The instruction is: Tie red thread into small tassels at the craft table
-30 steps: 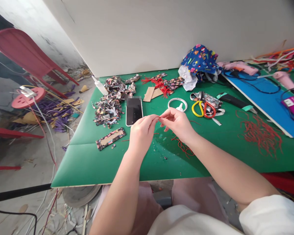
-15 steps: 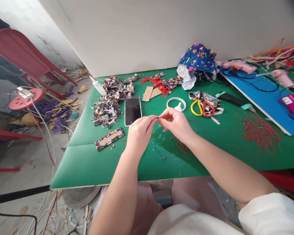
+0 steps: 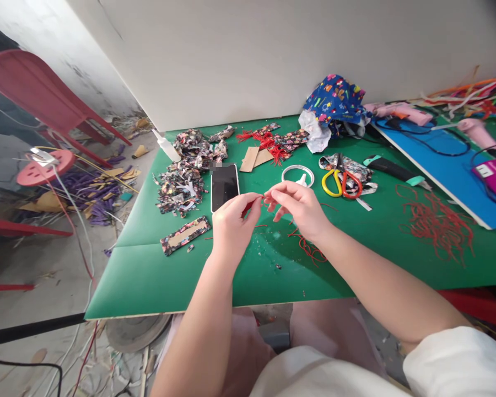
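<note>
Over the green tabletop (image 3: 149, 275), my left hand (image 3: 236, 218) is closed in a pinch, thumb against forefinger. A tiny red piece of cord (image 3: 263, 197) shows at its fingertips; most of it is hidden. Just right of it, my right hand (image 3: 297, 208) also pinches at the red cord, its other fingers loosely curled. Loose red cords (image 3: 308, 246) lie beneath my right wrist. A phone (image 3: 225, 187) lies behind my left hand. Left of that hand is a flower-print fabric strip (image 3: 185, 235) with a cardboard piece on it.
A pile of gathered printed fabric (image 3: 182, 182) and a white glue bottle (image 3: 166, 146) stand at the back left. Behind my right hand are a white ring (image 3: 287, 170), scissors (image 3: 342, 182) and a utility knife (image 3: 397, 170). More red cords (image 3: 438, 223) lie at the right.
My fingertips, which were touching, have moved slightly apart. A bit of red cord now shows between them. The things on the table have not moved.
</note>
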### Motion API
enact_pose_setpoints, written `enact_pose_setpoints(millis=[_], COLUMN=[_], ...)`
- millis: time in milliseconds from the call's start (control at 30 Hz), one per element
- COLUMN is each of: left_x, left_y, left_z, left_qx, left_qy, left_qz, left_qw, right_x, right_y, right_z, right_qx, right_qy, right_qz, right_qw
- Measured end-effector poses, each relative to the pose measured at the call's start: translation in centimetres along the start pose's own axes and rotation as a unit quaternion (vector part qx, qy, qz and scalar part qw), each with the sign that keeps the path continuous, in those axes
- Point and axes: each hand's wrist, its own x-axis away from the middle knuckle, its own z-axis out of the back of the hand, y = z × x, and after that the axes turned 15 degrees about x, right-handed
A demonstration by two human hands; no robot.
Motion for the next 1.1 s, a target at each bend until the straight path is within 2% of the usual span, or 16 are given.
enact_pose_setpoints(millis=[267, 533, 800, 933, 1100], left_x=[0.0, 0.1, 0.4, 0.4, 0.2], left_y=[-0.1, -0.5, -0.9, -1.0, -0.6], left_z=[-0.2, -0.4, -0.6, -0.5, -0.5], left_qx=[0.011, -0.023, -0.043, -0.039, -0.016], left_qy=[0.012, 0.028, 0.053, 0.047, 0.038], left_qz=[-0.040, -0.098, -0.159, -0.156, -0.100], left_qw=[0.999, 0.995, 0.985, 0.986, 0.994], right_x=[-0.1, -0.1, 0.0, 0.0, 0.0], right_y=[0.2, 0.2, 0.1, -0.1, -0.4], right_z=[-0.4, -0.5, -0.5, -0.4, -0.3], right_qx=[-0.041, -0.022, -0.015, -0.028, -0.068], right_qy=[0.022, 0.042, 0.032, -0.001, -0.040], right_qz=[0.014, 0.018, -0.015, -0.030, -0.017], right_qw=[0.999, 0.999, 0.999, 0.999, 0.997])
